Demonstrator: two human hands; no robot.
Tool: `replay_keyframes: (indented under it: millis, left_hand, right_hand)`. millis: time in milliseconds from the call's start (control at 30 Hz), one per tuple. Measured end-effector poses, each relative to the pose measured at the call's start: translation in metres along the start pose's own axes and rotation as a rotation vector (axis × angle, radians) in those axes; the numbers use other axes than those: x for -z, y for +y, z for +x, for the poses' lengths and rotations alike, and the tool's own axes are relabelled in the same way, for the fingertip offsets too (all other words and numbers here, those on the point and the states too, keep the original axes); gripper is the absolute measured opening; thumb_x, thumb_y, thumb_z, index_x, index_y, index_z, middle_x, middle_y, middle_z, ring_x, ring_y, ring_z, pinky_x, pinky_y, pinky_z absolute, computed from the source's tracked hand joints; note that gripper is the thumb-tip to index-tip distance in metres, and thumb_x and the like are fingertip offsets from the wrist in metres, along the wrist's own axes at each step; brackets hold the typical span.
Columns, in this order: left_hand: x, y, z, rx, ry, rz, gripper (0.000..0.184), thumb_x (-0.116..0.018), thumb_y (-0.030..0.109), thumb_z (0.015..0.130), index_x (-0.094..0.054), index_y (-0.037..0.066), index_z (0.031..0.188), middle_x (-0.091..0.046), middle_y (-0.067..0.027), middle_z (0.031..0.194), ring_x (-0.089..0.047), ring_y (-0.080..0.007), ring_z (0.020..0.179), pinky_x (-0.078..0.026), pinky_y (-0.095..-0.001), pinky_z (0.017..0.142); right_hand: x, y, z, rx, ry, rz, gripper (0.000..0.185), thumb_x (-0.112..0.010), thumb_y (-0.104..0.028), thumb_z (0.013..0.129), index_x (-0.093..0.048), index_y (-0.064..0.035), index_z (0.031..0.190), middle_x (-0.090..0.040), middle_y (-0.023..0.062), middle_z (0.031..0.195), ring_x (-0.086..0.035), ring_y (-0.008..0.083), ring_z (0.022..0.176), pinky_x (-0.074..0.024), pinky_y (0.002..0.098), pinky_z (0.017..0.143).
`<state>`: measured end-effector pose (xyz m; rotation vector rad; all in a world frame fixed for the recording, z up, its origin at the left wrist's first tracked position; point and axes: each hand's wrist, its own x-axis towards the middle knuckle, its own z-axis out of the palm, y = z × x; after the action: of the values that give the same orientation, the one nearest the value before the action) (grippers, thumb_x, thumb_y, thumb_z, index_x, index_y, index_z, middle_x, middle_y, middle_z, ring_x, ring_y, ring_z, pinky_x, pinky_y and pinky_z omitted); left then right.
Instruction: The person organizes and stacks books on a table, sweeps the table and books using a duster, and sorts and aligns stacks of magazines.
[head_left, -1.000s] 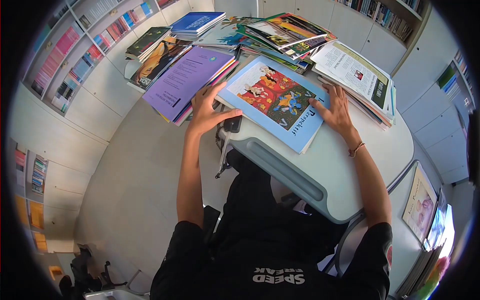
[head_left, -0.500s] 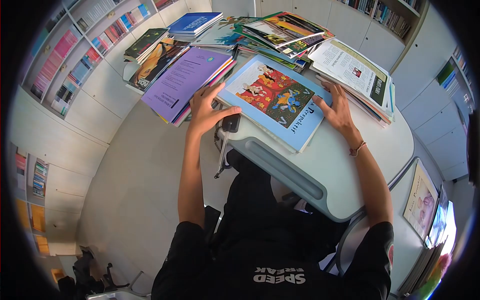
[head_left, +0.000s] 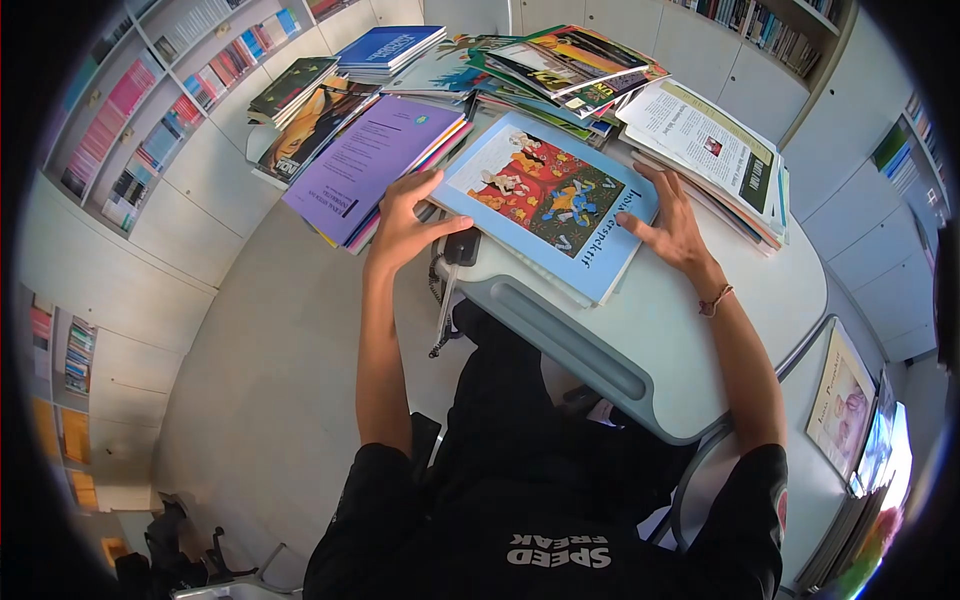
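Observation:
A light-blue magazine (head_left: 592, 262) titled "India Perspektif", with a colourful painted picture on its cover, lies on top of a small stack on the table in front of me. My left hand (head_left: 408, 218) is at the stack's left side, thumb and fingers wide apart, their tips touching its edge. On the right side, my right hand (head_left: 672, 225) rests with its thumb over the cover and its fingers spread along the far right edge. Both hands appear to touch the stack without closing around it. A small black object (head_left: 461, 246) sits by my left thumb at the table edge.
Purple booklets (head_left: 372, 150) lie on a pile at the left. Blue books (head_left: 390, 45) and mixed magazines (head_left: 570, 62) are stacked at the back. A pile of white-covered magazines (head_left: 710, 145) stands at the right. The table (head_left: 690, 340) has a grey edge tray (head_left: 560, 335).
My right thumb has moved left and toward me over the cover, showing more of the title. My left hand has shifted slightly left. The magazine stays nearly in place.

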<state>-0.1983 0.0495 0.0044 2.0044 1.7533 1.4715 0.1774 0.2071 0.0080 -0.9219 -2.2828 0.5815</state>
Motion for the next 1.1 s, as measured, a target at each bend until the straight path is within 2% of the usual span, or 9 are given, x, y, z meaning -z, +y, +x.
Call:
replay_keyframes:
  millis: [200, 300, 367, 433, 500, 533, 633, 800, 1100]
  left_hand:
    - [-0.005, -0.006, 0.001, 0.051, 0.018, -0.055, 0.077, -0.099, 0.023, 0.063, -0.066, -0.015, 0.122, -0.072, -0.0245, 0.121, -0.069, -0.0314, 0.105, -0.053, -0.0376, 0.095]
    - [-0.004, 0.005, 0.002, 0.063, 0.012, 0.005, 0.076, -0.098, 0.023, 0.064, -0.066, -0.015, 0.122, -0.072, -0.0246, 0.122, -0.069, -0.0315, 0.106, -0.054, -0.0379, 0.095]
    - [-0.002, 0.008, 0.002, 0.069, 0.011, 0.025, 0.076, -0.098, 0.023, 0.065, -0.066, -0.015, 0.122, -0.072, -0.0246, 0.122, -0.069, -0.0315, 0.107, -0.054, -0.038, 0.096]
    - [-0.001, 0.009, 0.002, 0.072, -0.007, 0.04, 0.074, -0.097, 0.022, 0.066, -0.066, -0.014, 0.123, -0.071, -0.0242, 0.124, -0.069, -0.0315, 0.109, -0.053, -0.038, 0.098]
    - [0.0, 0.008, 0.002, 0.073, -0.026, 0.055, 0.071, -0.096, 0.021, 0.068, -0.067, -0.013, 0.124, -0.071, -0.0238, 0.126, -0.068, -0.0315, 0.112, -0.052, -0.038, 0.1]
    - [0.001, 0.006, 0.002, 0.074, -0.026, 0.055, 0.071, -0.096, 0.021, 0.068, -0.067, -0.013, 0.124, -0.071, -0.0238, 0.126, -0.068, -0.0315, 0.112, -0.052, -0.038, 0.1]
    - [0.001, -0.003, -0.003, 0.04, -0.008, 0.075, 0.068, -0.094, 0.019, 0.071, -0.067, -0.011, 0.127, -0.069, -0.0229, 0.129, -0.067, -0.0318, 0.114, -0.05, -0.0388, 0.103]
    - [0.002, -0.005, -0.003, 0.046, -0.017, 0.065, 0.065, -0.091, 0.016, 0.075, -0.066, -0.008, 0.13, -0.068, -0.0214, 0.132, -0.064, -0.0324, 0.119, -0.048, -0.0399, 0.107]
    - [0.002, 0.002, -0.004, 0.162, -0.02, 0.019, 0.067, -0.091, 0.018, 0.075, -0.065, -0.006, 0.133, -0.066, -0.0218, 0.135, -0.061, -0.033, 0.124, -0.045, -0.0408, 0.109]
  right_hand:
    - [-0.007, -0.004, -0.003, 0.007, -0.019, -0.114, 0.1, -0.072, -0.074, 0.079, -0.049, -0.0039, 0.148, -0.053, 0.0205, 0.136, -0.049, 0.0417, 0.135, -0.037, 0.0551, 0.113]
    - [-0.011, -0.015, -0.006, 0.302, 0.088, -0.329, 0.109, -0.063, -0.086, 0.076, -0.048, -0.0074, 0.15, -0.05, 0.0202, 0.144, -0.04, 0.0422, 0.144, -0.0243, 0.0602, 0.121]
    - [-0.014, -0.029, -0.011, 0.431, 0.056, -0.376, 0.115, -0.053, -0.095, 0.073, -0.048, -0.0109, 0.151, -0.047, 0.0191, 0.15, -0.033, 0.041, 0.15, -0.0151, 0.064, 0.125]
    - [-0.02, -0.052, -0.02, 0.458, -0.012, -0.35, 0.118, -0.047, -0.1, 0.071, -0.047, -0.0131, 0.151, -0.045, 0.0181, 0.154, -0.028, 0.0396, 0.154, -0.0102, 0.0662, 0.126]
    - [-0.028, -0.065, -0.025, 0.515, -0.141, -0.362, 0.104, -0.059, -0.088, 0.075, -0.05, -0.0146, 0.148, -0.044, 0.0164, 0.156, -0.033, 0.0371, 0.152, -0.0147, 0.0652, 0.126]
    - [-0.028, -0.065, -0.026, 0.515, -0.141, -0.362, 0.104, -0.059, -0.088, 0.075, -0.05, -0.0146, 0.148, -0.044, 0.0164, 0.156, -0.033, 0.0371, 0.152, -0.0147, 0.0652, 0.126]
    - [-0.03, -0.066, -0.027, 0.45, -0.237, -0.319, 0.086, -0.065, -0.068, 0.078, -0.053, -0.0152, 0.145, -0.046, 0.0151, 0.155, -0.034, 0.0363, 0.152, -0.0197, 0.0654, 0.125]
    - [-0.033, -0.062, -0.027, 0.471, -0.229, -0.285, 0.069, -0.063, -0.048, 0.081, -0.057, -0.0151, 0.141, -0.051, 0.0157, 0.15, -0.038, 0.0355, 0.149, -0.0223, 0.0627, 0.126]
    - [-0.025, -0.06, -0.024, 0.505, -0.147, -0.172, 0.056, -0.053, -0.043, 0.093, -0.059, -0.0093, 0.137, -0.056, 0.0179, 0.143, -0.047, 0.0361, 0.14, -0.0297, 0.0589, 0.121]
